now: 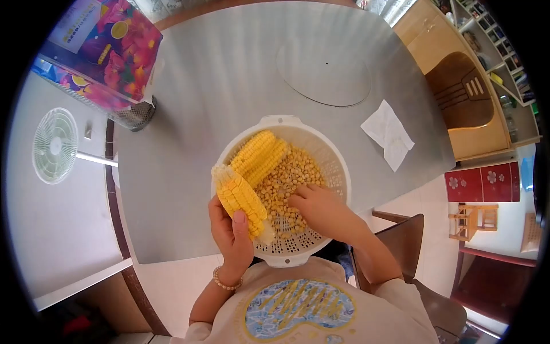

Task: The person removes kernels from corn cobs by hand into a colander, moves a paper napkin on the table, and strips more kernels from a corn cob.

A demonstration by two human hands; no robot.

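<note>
My left hand point(230, 229) is wrapped round a yellow corn cob point(240, 198), with the thumb along its near side. The cob is tilted over the left rim of a white plastic colander point(339, 166); part of its lower end is bare of kernels. Inside the colander, whole corn cobs point(258, 156) lie at the upper left beside many loose corn kernels point(298, 166). My right hand point(315, 211) reaches in from the right, its fingers curled together among the kernels. Its fingertips are partly hidden, and what they pinch cannot be made out.
The colander sits near the front edge of a grey table point(200, 74). A crumpled white tissue point(388, 135) lies to the right. At the back left, a flowery box point(114, 51) stands by a mesh basket point(137, 114). A brown chair point(398, 243) is close to my right arm.
</note>
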